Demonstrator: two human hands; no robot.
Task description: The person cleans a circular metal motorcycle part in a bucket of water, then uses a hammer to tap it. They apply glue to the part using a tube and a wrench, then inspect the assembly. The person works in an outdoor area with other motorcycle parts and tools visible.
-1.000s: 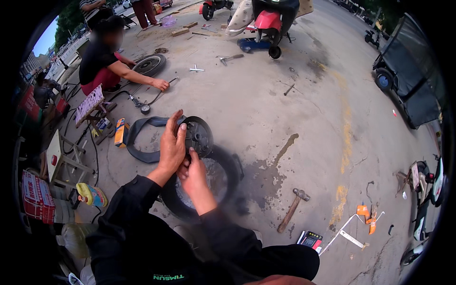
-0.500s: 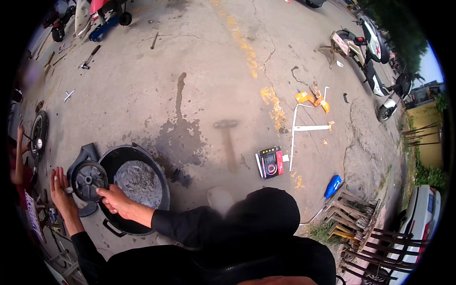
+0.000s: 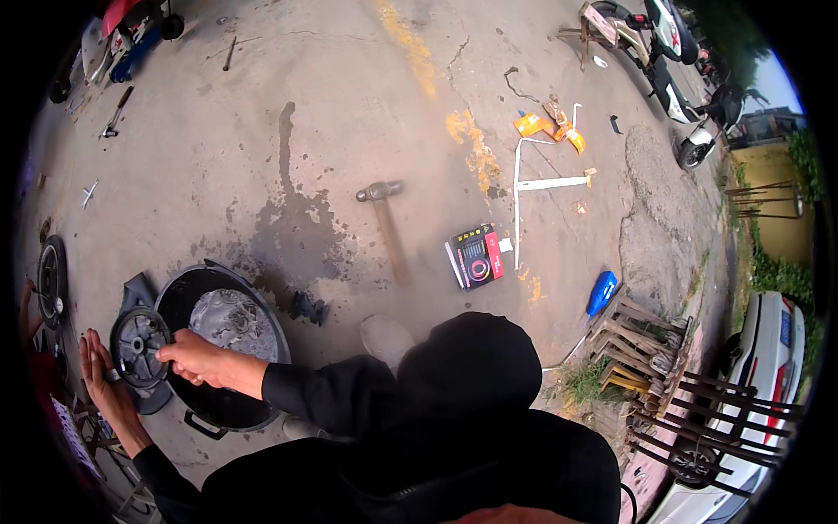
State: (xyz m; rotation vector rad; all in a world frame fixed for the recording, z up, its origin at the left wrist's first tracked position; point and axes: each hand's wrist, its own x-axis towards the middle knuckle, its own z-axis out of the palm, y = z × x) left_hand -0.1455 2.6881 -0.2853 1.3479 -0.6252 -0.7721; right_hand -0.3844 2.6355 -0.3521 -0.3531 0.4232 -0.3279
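Note:
My right hand (image 3: 188, 356) grips a round black metal part (image 3: 140, 336) with a ribbed hub face. My left hand (image 3: 106, 386) rests against its left side, with long fingers stretched out beside a short pale metal piece. Behind the part, a dark rubber inner tube (image 3: 137, 290) shows partly. Just to the right stands a black plastic tub (image 3: 275, 332) holding grey, murky water. A hammer (image 3: 387, 229) lies on the pavement beyond the tub, near a black-and-red box (image 3: 474, 258).
A spoked wheel (image 3: 51, 284) and wrench (image 3: 89, 195) lie left. Orange parts (image 3: 534, 124), white metal rods (image 3: 550, 183) and a blue bottle (image 3: 601, 293) lie right. Scooters (image 3: 672, 96), stacked wooden stools (image 3: 633, 349) and a white car (image 3: 777, 341) line the right side.
My view has swung right and down, and the co-worker has slipped toward the left rim. The round part in my hands now sits left of the tub rather than above it.

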